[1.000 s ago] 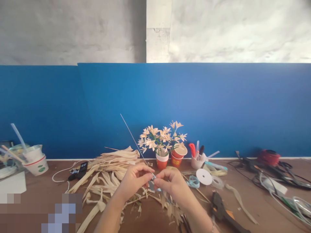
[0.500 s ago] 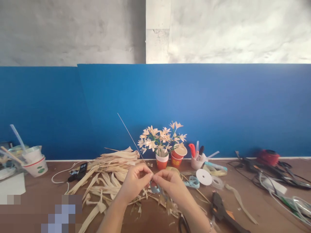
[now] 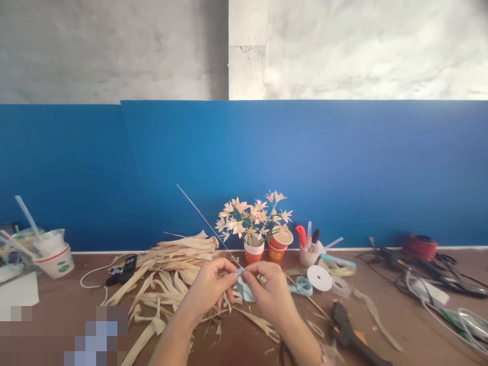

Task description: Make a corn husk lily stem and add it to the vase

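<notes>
Over the table, my left hand (image 3: 213, 287) and my right hand (image 3: 265, 287) nearly meet, each closed in a pinch. A long thin wire (image 3: 202, 214) slants from the upper left down to the right fingertips. Light blue ribbon (image 3: 246, 291) shows between the fingertips and hangs just below them. The left finger and thumb pinch its upper end. Fingers partly hide where ribbon and wire meet. Behind the hands, pale handmade flowers (image 3: 238, 227) with green stems stand in stacked paper cups (image 3: 253, 254).
Dried husk strips (image 3: 183, 259) pile up at the left. To the right are a pen cup (image 3: 308, 255), a white spool disc (image 3: 319, 278), a blue ribbon loop (image 3: 304, 285) and a black glue gun (image 3: 343, 320). Cables (image 3: 415, 284) tangle farther right. A blue partition (image 3: 324, 162) rises behind.
The wire's upper tip has swung left and slightly down. The blue ribbon has turned and shows more between the fingertips. My right hand has shifted slightly, still pinching.
</notes>
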`<state>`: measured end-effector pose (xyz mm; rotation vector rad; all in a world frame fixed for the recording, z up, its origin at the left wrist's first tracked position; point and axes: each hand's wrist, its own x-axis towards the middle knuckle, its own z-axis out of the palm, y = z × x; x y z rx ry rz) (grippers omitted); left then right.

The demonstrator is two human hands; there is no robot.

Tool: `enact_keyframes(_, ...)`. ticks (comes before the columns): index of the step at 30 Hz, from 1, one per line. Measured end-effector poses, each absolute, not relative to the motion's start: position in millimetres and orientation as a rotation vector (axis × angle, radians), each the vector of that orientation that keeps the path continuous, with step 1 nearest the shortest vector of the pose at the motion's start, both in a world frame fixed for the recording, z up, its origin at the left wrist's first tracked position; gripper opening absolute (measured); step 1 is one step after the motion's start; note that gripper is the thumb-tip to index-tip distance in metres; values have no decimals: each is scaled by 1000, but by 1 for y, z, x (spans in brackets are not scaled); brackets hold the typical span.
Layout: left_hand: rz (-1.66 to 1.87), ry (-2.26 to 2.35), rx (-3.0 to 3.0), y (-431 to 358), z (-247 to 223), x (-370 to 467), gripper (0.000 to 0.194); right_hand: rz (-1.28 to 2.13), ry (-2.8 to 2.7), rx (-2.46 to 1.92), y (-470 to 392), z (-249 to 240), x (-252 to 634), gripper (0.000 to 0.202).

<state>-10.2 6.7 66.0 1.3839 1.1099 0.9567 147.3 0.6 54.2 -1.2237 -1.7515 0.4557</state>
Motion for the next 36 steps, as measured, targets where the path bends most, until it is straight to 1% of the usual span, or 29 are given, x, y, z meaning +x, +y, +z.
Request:
enact_keyframes(5,1022,953,1149,4,67,-4,26,44,-1846,-1136,2,48,146,14)
enact_keyframes(8,1019,959,1102,5,63,-2,27,-150,-1854,-1069,3,46,143,14)
enact_keyframes(11,1034,982,1101,6,60,0,29,-233,-1832,-1044,3,43,140,14)
enact_keyframes(15,1027,987,1106,8,59,0,30,-216,-1763,-1023,5,40,140,12)
enact_keyframes(18,1015,985,1126,9,60,-3,30,-96,-1754,-1022,6,40,141,11)
enact_keyframes(23,1022,1023,1213,10,62,-9,30,323,-1677,-1101,4,44,142,14)
enact_keyframes(28,1030,1037,1236,8,65,-9,28,615,-1491,-1122,2,47,140,13)
enact_keyframes(36,1094,985,1286,9,65,-10,28,1338,-1136,-879,2,53,136,29)
